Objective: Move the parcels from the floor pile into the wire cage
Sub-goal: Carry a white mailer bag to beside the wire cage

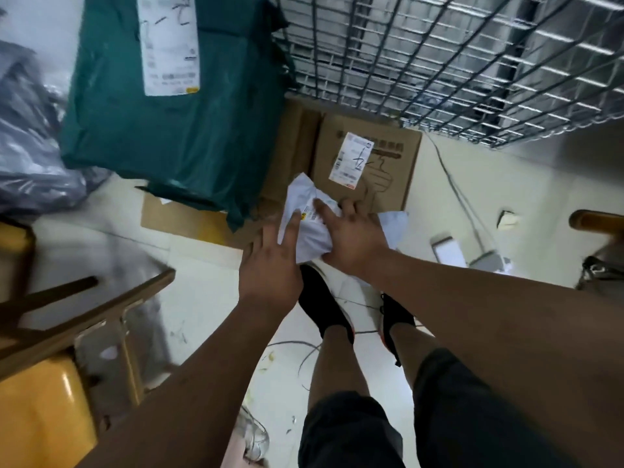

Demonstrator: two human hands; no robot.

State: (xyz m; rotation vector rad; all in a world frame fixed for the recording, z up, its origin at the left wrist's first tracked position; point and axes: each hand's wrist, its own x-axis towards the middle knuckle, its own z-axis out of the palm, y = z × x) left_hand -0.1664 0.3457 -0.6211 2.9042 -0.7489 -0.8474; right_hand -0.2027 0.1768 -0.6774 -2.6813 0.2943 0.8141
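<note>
White tiled floor (202, 258), scuffed, with scraps at 6 o'clock. Yellow chair (40, 417) at 8 o'clock, a wooden frame (101, 309) leaning across it. Thin cable (462, 197) trails over the floor at 3 o'clock. Black shoes (320, 305) near centre, black shorts (456, 417) at 5 o'clock. Small white object (445, 253) at 3 o'clock, blurred.

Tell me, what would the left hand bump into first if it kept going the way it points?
The left hand already touches the white parcel. Past that, the labelled cardboard box lies in line, though depth is hard to judge.
</note>
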